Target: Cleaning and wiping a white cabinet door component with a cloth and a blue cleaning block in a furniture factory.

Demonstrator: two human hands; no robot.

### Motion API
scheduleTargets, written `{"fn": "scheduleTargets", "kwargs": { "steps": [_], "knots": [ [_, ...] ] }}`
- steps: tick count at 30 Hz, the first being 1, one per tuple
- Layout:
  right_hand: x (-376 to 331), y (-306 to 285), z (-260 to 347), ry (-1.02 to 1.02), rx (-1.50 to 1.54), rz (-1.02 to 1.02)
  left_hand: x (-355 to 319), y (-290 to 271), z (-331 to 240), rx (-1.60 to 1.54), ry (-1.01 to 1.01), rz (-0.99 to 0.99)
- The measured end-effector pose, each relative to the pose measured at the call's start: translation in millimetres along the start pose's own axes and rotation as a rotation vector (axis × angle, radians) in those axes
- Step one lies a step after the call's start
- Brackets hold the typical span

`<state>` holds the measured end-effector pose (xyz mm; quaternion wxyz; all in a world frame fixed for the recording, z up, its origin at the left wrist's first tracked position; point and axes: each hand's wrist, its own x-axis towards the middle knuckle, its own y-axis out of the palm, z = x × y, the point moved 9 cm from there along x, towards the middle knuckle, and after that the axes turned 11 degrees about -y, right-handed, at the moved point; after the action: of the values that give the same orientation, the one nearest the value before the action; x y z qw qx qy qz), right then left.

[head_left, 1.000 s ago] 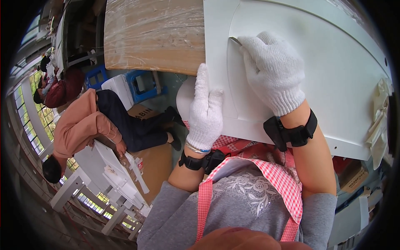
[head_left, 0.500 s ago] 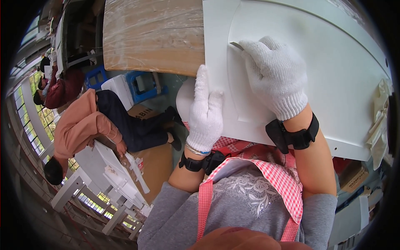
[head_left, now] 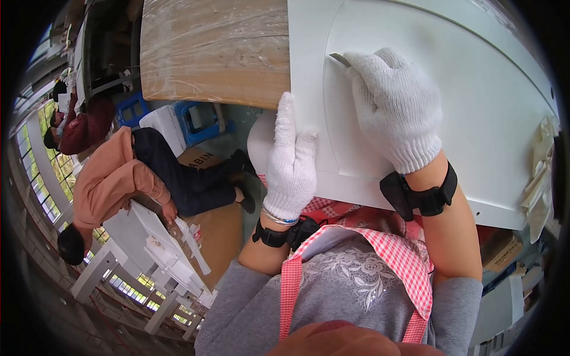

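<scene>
A large white panel (head_left: 475,124) with a raised frame along its sides lies in front of me. My right hand (head_left: 396,110), in a white knitted glove, is closed around a thin grey metal blade (head_left: 339,59). The blade's tip sticks out to the left, close to the curved groove line on the panel. Whatever handle it has is hidden in the fist. At the panel's left edge rests my left hand (head_left: 291,169), gloved too. Its fingers are stretched out along the edge and the thumb stands apart on the panel's side.
A brown carton wrapped in clear film (head_left: 217,53) adjoins the panel's left side. Further left, a co-worker in an orange top (head_left: 107,175) bends over white parts (head_left: 157,228). A blue stool (head_left: 199,121) stands behind. Crumpled pale sheeting (head_left: 540,172) hangs at the panel's right end.
My right hand has moved very slightly away from me and to the right, with the blade still in it. The left hand stays nearly in place at the panel's edge.
</scene>
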<state>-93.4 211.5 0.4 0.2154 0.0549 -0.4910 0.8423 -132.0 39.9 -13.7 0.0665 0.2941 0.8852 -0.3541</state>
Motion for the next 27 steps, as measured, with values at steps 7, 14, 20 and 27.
{"fn": "scheduleTargets", "kwargs": {
  "steps": [7,14,20,27],
  "knots": [
    [3,-4,8,-0.083,-0.018,0.061,1,-3,16,-0.106,-0.008,-0.006],
    [6,-7,4,-0.048,-0.006,-0.02,-1,-1,1,0.055,0.007,0.026],
    [7,-3,8,-0.077,-0.018,0.069,-1,-4,13,-0.03,0.001,0.006],
    [4,-8,2,-0.026,0.079,0.042,-1,-1,13,-0.051,0.029,0.016]
  ]
}}
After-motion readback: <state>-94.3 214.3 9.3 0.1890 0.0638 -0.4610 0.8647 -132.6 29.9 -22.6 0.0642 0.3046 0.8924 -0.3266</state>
